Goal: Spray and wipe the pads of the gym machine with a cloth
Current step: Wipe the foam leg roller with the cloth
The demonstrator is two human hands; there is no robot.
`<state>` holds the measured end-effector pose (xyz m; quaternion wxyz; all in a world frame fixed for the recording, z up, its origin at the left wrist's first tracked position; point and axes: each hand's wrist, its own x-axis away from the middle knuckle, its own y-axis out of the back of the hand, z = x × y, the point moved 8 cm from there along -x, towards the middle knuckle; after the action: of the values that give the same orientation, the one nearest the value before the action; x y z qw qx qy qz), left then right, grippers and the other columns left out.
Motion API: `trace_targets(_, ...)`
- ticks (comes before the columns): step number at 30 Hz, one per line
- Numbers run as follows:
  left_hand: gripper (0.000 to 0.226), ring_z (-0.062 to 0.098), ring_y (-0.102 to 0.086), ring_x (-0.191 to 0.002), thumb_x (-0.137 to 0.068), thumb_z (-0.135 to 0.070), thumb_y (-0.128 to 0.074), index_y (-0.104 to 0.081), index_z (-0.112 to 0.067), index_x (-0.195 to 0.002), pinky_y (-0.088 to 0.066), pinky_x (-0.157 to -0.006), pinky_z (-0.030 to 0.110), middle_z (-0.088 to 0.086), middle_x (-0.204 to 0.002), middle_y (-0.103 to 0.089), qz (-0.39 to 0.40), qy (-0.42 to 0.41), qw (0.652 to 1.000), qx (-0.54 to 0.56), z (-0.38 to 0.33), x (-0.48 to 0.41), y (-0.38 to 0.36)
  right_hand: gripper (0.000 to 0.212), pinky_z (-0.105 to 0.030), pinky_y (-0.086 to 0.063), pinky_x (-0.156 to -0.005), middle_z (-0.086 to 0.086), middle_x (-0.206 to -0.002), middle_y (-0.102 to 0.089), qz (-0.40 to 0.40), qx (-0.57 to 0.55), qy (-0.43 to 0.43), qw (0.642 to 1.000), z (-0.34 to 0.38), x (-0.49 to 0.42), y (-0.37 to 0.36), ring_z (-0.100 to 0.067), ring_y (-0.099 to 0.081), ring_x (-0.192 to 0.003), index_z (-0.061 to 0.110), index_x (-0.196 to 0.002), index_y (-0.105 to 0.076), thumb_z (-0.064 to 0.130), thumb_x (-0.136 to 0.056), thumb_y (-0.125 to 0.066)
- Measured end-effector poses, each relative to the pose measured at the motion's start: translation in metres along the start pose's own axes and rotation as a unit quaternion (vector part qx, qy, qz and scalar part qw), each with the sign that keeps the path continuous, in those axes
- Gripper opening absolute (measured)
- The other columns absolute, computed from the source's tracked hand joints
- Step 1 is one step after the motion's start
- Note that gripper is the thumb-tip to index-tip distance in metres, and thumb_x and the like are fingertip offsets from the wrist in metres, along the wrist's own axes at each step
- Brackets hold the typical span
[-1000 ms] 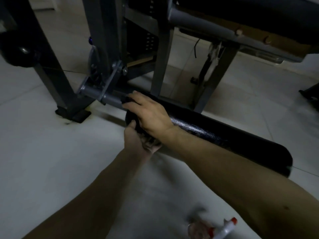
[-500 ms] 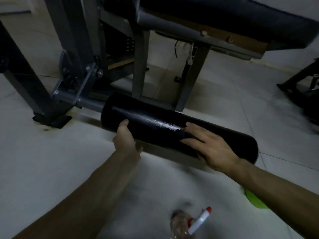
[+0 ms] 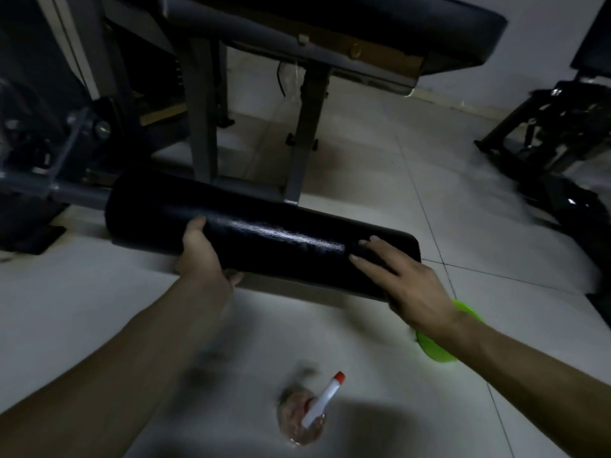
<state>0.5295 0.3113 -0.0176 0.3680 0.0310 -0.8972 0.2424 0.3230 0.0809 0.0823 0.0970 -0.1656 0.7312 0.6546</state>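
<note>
The roller pad sits low over the floor. Our left hand grips its middle, fingers curled beneath. Our right hand presses straight fingers near its right end, wiping, we judge. Next, we should turn the pad to reach its underside.

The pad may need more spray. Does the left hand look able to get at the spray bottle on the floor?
Probably yes. The spray bottle stands on the floor, nearer the person than the left hand, with nothing between them; that hand must first let go of the roller pad.
</note>
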Motion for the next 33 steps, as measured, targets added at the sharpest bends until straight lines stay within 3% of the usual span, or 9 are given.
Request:
trace_targets(3, 0.065, 0.029, -0.067, -0.097, -0.08, -0.059, -0.067, -0.055, -0.021, -0.132, -0.055, -0.071, 0.042, 0.007, -0.113, -0.066, 0.023, 0.0, 1.0, -0.018, -0.008, 0.001, 0.005, 0.08, -0.043, -0.053, -0.106, -0.013, -0.155, -0.049, -0.014, -0.065, 0.003, 0.998, 0.039, -0.063, -0.012, -0.029, -0.046, -0.145, 0.021, -0.156, -0.033, -0.007, -0.088, -0.066)
trace_targets(7, 0.072, 0.031, -0.063, -0.09, -0.092, -0.071, -0.046, -0.059, -0.008, -0.125, -0.051, -0.099, 0.05, 0.011, -0.098, -0.06, 0.047, 0.052, 0.998, -0.004, -0.011, -0.005, 0.029, 0.032, -0.046, -0.056, -0.097, -0.005, -0.158, -0.045, -0.026, -0.114, 0.062, 0.991, 0.1, -0.146, -0.026, -0.028, -0.052, -0.138, 0.02, -0.138, -0.053, 0.025, -0.107, -0.049)
trace_targets(10, 0.083, 0.036, -0.061, -0.105, -0.089, -0.08, -0.041, -0.055, -0.009, -0.13, -0.048, -0.104, 0.056, 0.015, -0.122, -0.059, 0.052, 0.056, 0.996, 0.041, -0.031, -0.019, 0.051, 0.038, -0.046, -0.059, -0.08, -0.007, -0.157, -0.039, -0.021, -0.116, 0.1, 0.988, 0.151, -0.201, -0.045, -0.032, -0.054, -0.128, 0.023, -0.135, -0.054, 0.016, -0.099, -0.063)
trace_targets(13, 0.079, 0.045, -0.051, -0.13, -0.092, -0.076, -0.045, -0.047, -0.011, -0.137, -0.039, -0.111, 0.064, 0.02, -0.141, -0.051, 0.068, 0.069, 0.99, 0.106, -0.05, -0.029, 0.063, 0.046, -0.045, -0.059, -0.079, -0.007, -0.15, -0.046, -0.029, -0.127, 0.125, 0.984, 0.204, -0.256, -0.061, -0.032, -0.055, -0.126, 0.023, -0.134, -0.06, 0.009, -0.091, -0.07)
trace_targets(17, 0.074, 0.043, -0.063, -0.118, -0.093, -0.071, -0.048, -0.057, -0.014, -0.137, -0.043, -0.105, 0.067, 0.021, -0.128, -0.066, 0.169, 0.106, 0.965, 0.169, -0.051, -0.02, 0.05, 0.043, -0.046, -0.057, -0.085, -0.009, -0.151, -0.047, -0.02, -0.133, 0.131, 0.982, 0.243, -0.3, -0.068, -0.033, -0.05, -0.133, 0.021, -0.13, -0.063, 0.006, -0.09, -0.068)
trace_targets(25, 0.079, 0.042, -0.066, -0.111, -0.088, -0.073, -0.054, -0.055, -0.014, -0.139, -0.057, -0.09, 0.052, 0.024, -0.129, -0.064, 0.109, 0.1, 0.984, 0.104, -0.048, -0.024, 0.05, 0.029, -0.038, -0.055, -0.099, -0.013, -0.147, -0.053, -0.021, -0.08, 0.16, 0.984, 0.165, -0.2, -0.045, -0.031, -0.05, -0.139, 0.014, -0.121, -0.069, 0.007, -0.093, -0.07)
trace_targets(28, 0.073, 0.034, -0.065, -0.11, -0.09, -0.068, -0.056, -0.052, -0.017, -0.143, -0.051, -0.098, 0.048, 0.017, -0.127, -0.065, 0.071, 0.067, 0.994, 0.054, -0.046, -0.018, 0.048, 0.028, -0.034, -0.048, -0.11, -0.013, -0.148, -0.055, -0.041, -0.062, 0.142, 0.987, 0.116, -0.142, -0.032, -0.028, -0.048, -0.143, 0.015, -0.121, -0.071, 0.003, -0.099, -0.059)
trace_targets(31, 0.068, 0.015, -0.064, -0.087, -0.09, -0.065, -0.056, -0.057, -0.018, -0.139, -0.05, -0.09, 0.04, 0.0, -0.106, -0.068, 0.014, 0.016, 1.0, 0.002, -0.037, -0.013, 0.044, 0.035, -0.027, -0.037, -0.117, -0.012, -0.151, -0.053, -0.026, -0.023, 0.111, 0.993, 0.064, -0.08, -0.022, -0.027, -0.043, -0.147, 0.016, -0.123, -0.072, 0.003, -0.099, -0.05)
trace_targets(33, 0.064, 0.014, -0.062, -0.077, -0.089, -0.065, -0.056, -0.06, -0.02, -0.134, -0.05, -0.08, 0.036, 0.002, -0.103, -0.07, -0.006, -0.007, 1.0, -0.015, -0.027, -0.007, 0.039, 0.044, -0.032, -0.045, -0.112, -0.011, -0.151, -0.053, -0.02, -0.009, 0.071, 0.997, 0.034, -0.042, -0.014, -0.027, -0.043, -0.147, 0.017, -0.122, -0.072, -0.003, -0.091, -0.049)
